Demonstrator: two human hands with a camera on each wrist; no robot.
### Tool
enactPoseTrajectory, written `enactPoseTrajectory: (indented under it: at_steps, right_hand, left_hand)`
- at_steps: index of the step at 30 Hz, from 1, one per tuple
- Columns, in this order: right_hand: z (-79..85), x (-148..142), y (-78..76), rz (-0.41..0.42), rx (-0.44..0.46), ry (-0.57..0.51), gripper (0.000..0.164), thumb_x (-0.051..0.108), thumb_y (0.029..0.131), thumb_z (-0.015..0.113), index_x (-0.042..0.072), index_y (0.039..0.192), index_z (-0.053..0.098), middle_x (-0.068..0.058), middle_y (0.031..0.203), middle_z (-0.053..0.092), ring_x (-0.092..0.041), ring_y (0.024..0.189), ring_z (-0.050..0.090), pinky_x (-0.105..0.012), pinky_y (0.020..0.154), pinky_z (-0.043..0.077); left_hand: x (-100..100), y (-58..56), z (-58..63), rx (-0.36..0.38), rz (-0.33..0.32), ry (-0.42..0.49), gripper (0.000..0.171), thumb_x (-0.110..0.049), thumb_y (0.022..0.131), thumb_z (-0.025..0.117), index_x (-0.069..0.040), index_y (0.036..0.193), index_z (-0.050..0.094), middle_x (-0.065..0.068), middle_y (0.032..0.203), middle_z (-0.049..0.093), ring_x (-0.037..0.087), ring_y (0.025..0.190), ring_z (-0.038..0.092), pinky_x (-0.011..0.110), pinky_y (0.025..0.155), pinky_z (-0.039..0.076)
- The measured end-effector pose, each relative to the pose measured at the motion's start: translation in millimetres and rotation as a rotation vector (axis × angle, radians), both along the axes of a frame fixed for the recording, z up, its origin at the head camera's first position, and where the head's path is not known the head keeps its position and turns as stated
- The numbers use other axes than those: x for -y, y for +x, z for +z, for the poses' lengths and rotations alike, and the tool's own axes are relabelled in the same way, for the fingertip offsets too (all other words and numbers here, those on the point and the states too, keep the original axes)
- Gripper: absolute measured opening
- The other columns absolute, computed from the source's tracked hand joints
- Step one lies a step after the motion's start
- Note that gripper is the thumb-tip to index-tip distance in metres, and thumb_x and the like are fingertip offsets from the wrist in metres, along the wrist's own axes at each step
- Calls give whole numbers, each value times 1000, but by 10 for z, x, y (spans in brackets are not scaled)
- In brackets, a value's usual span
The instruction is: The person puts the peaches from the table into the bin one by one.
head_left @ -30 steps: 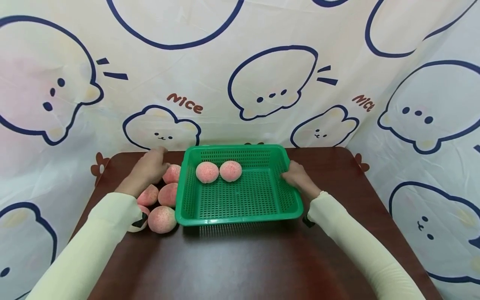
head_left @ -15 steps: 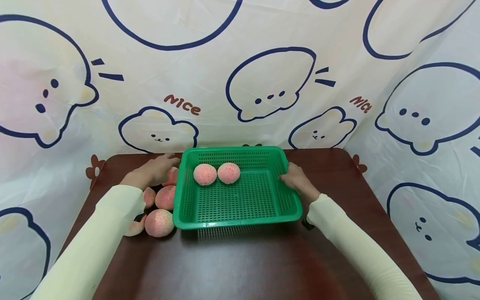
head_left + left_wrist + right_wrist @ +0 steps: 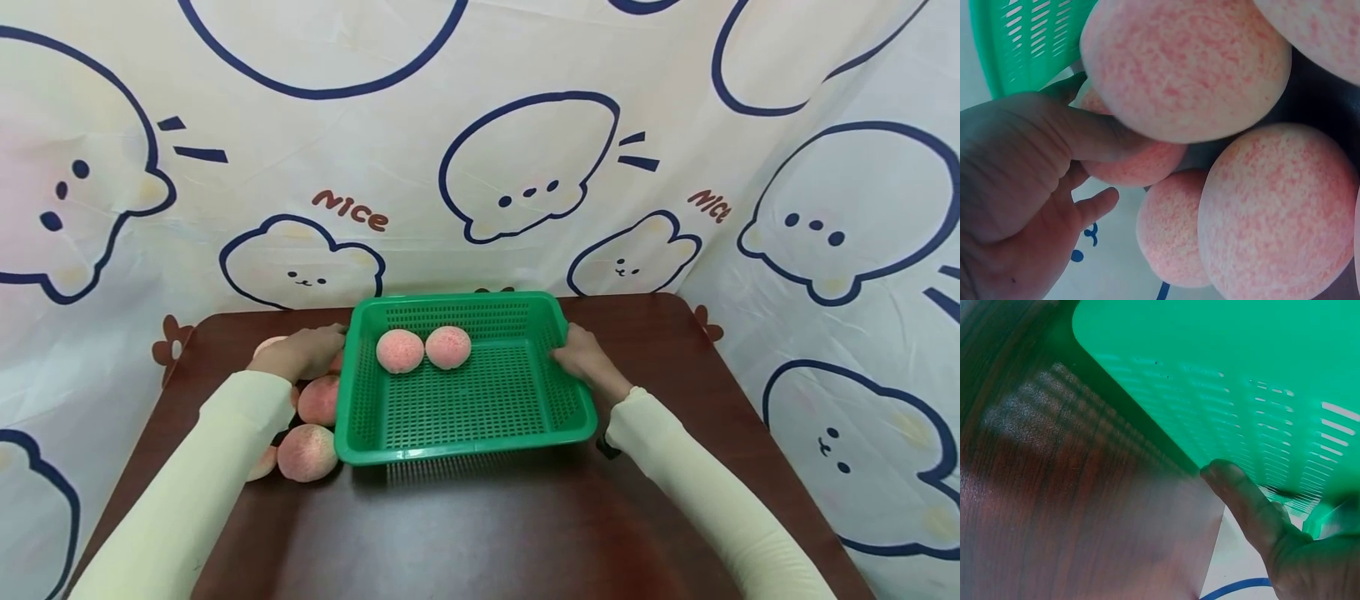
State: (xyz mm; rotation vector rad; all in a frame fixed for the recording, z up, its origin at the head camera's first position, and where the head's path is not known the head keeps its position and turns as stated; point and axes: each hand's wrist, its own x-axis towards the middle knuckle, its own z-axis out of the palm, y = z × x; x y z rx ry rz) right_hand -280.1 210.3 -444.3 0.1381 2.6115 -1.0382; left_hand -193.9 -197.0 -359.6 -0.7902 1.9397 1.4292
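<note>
A green slotted basket stands mid-table with two pink peaches at its back. My left hand lies just left of the basket's rim, over a peach. In the left wrist view the thumb crosses that peach and the fingers curl round its far side. My right hand grips the basket's right rim, with the thumb against the outer wall.
Several more peaches lie left of the basket, among them one by my left sleeve and one near the basket's front corner. The dark wooden table is backed by a cartoon-print cloth.
My left hand has moved right, from the table's back toward the basket's left rim, and settled on a peach. My right hand stays on the basket's right rim.
</note>
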Motion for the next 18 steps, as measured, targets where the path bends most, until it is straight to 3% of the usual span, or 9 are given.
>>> enactPoseTrajectory:
  at_steps: [3,7,12,14,18]
  right_hand:
    - [-9,9,-2,8,-10,-1,46,10,93,52,1,135,36,-23,123,55,-34,101,62,-45,80,54]
    - [-9,16,-6,3,-19,6,46,11,93,53,0,135,37,-22,121,55,-33,99,62,-45,80,54]
    - [0,11,-18,-1,-19,21,51,12,93,54,-1,138,34,-23,123,54,-34,102,61,-45,80,54]
    - [-4,8,-24,2,-19,30,53,13,93,55,-2,139,34,-24,125,54,-35,104,61,-45,81,54]
    - [-18,-5,-33,4,-13,44,55,15,93,56,-3,140,33,-24,125,53,-36,105,60,-45,81,53]
  left_hand:
    - [-17,79,35,36,63,-44,72,-75,56,70,-32,112,63,0,124,56,27,116,51,49,72,52]
    - [-29,100,118,87,72,-130,76,-80,50,68,-39,113,61,-1,126,54,30,113,48,53,68,50]
    - [-42,171,214,69,49,-100,82,-83,49,67,-36,116,60,4,113,59,33,96,59,52,63,51]
    - [-36,201,233,38,25,-64,82,-84,51,66,-34,116,60,5,100,61,33,84,62,50,62,52]
    - [-12,213,268,67,-25,172,71,-74,57,71,-30,111,58,2,75,55,36,66,61,48,58,50]
